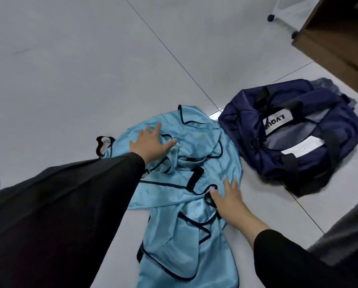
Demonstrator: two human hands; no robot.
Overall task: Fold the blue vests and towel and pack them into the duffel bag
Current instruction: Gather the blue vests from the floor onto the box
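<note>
Blue vests (184, 183), light blue with dark trim, heaped in a crumpled pile on the white tiled floor (70, 69), not yet folded, spreading from just left of the duffel bag (294, 142) down toward the near edge of the view. How many vests in the heap: hard to tell, layers overlapping and twisted together. One black strap (194, 176) lying across the middle of the pile.

Left hand (151, 143) pressed flat on the far part of the heap, on the side away from the bag, fingers (156, 127) straight and spread wide, gripping nothing. Black sleeve (70, 204) reaching in from the lower left.

Right hand (230, 201) resting on the near-right part of the pile, on the bag's side, palm down, fingers loose and slightly apart, thumb tip by a loop of dark trim; no pinch on the cloth to be seen.

Duffel bag navy, slumped on the floor just right of the vests, nearly touching them, top open, white label (277, 121) with dark letters showing, something white (302, 147) lying inside. Grey fabric (327, 86) poking out behind the bag; towel or not, cannot tell.

Brown wooden furniture (336, 38) beyond the bag at the upper right, a white wheeled rack (286, 11) beside it.
</note>
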